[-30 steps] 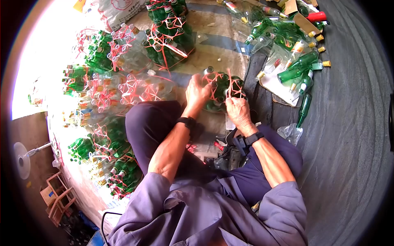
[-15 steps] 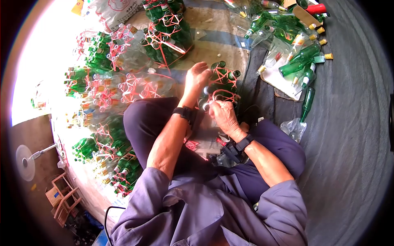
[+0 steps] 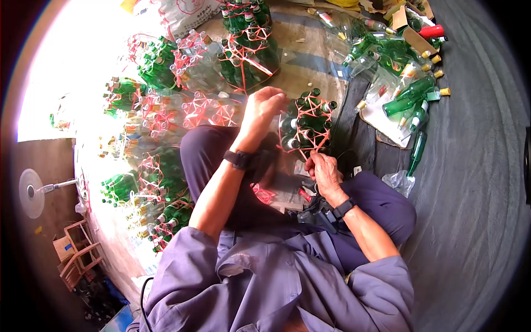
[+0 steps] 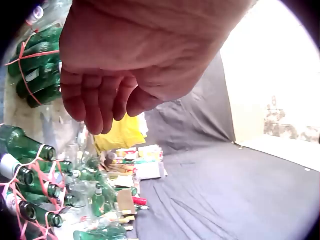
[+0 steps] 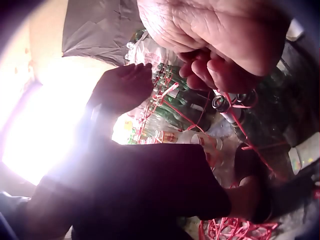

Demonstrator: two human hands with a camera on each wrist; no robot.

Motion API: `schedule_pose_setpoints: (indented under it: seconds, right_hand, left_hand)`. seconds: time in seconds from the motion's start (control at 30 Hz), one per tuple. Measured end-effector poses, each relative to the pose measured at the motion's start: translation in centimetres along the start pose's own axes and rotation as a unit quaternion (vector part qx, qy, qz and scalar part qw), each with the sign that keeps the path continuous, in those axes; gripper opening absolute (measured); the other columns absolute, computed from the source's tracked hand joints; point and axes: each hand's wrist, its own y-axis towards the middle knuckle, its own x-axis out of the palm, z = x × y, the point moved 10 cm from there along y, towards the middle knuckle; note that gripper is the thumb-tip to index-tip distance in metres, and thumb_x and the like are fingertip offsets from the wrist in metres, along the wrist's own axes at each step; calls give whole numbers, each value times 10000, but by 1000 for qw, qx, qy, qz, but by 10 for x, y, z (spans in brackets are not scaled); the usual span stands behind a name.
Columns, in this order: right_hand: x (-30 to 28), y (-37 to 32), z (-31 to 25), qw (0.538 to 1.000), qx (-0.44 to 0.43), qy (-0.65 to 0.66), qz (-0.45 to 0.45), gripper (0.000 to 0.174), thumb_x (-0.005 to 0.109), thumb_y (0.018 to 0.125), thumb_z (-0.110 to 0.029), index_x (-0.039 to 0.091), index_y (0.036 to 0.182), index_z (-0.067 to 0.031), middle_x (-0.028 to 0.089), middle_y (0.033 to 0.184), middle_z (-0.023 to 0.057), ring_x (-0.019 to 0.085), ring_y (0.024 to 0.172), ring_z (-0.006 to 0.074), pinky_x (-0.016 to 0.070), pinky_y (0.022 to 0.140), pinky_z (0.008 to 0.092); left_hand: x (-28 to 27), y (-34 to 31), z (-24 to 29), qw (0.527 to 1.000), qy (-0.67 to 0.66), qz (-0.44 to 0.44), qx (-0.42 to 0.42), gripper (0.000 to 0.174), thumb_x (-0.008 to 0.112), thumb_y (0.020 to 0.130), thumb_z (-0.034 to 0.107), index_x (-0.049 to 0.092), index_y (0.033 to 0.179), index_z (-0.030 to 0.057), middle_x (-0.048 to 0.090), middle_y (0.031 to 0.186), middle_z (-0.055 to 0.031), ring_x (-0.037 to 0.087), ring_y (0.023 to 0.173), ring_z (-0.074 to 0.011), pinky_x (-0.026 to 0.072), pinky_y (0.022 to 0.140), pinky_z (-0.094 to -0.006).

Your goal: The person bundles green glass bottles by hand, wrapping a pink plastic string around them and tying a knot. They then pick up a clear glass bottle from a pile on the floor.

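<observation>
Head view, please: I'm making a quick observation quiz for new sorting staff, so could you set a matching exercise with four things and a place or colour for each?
Things
1. bottle bundle nearest the hands
2. fan
3. printed sack
4. right hand

Places and colours
A. at the far left of the picture
B. at the bundle's near edge
C. white, by the top edge of the picture
D. green glass, laced in pink

Pairs: 1-D, 2-A, 3-C, 4-B
</observation>
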Motion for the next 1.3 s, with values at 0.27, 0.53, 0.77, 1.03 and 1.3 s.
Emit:
schedule_pose_setpoints:
  seconds: [0.27, 0.53, 0.77, 1.03, 1.3]
  right_hand:
    - [6, -27, 40, 986, 77, 132, 65, 368, 510, 1000, -332, 619, 742, -92, 538, 628, -25, 412, 490, 47, 308, 442, 211]
    - [20, -16, 96, 974, 100, 199, 46, 347, 514, 1010, -356, 600, 800, -94, 600, 755, 21, 459, 545, 71, 357, 449, 211]
    - [22, -19, 90, 972, 92, 214, 39, 348, 515, 1006, -376, 626, 822, -102, 652, 786, 18, 519, 575, 97, 388, 462, 231]
    - [26, -34, 82, 947, 92, 305, 44, 301, 558, 998, -375, 629, 861, -116, 638, 812, 9, 518, 604, 86, 387, 474, 225]
    - [33, -67, 68, 936, 103, 321, 100, 296, 596, 976, -400, 560, 847, -135, 614, 856, -1, 454, 574, 101, 352, 496, 244]
  left_hand:
    - [22, -51, 41, 994, 64, -89, -4, 184, 596, 960, 170, 667, 1002, 6, 708, 890, -56, 619, 761, -98, 494, 716, -253]
    - [49, -111, 98, 947, 232, -222, 21, 227, 613, 947, 178, 656, 1018, -33, 664, 848, -25, 614, 818, -98, 499, 743, -265]
    - [-8, -180, 156, 921, 323, -219, 15, 218, 629, 947, 177, 661, 1038, -18, 696, 962, -77, 649, 899, -139, 522, 819, -305]
    - [24, -195, 36, 918, 291, -266, -48, 194, 626, 922, 108, 670, 1052, -29, 689, 887, -64, 635, 829, -123, 519, 755, -282]
    - [49, -149, -110, 976, 48, -142, -157, 164, 666, 891, 170, 670, 942, 14, 662, 809, -16, 578, 706, -80, 462, 625, -245]
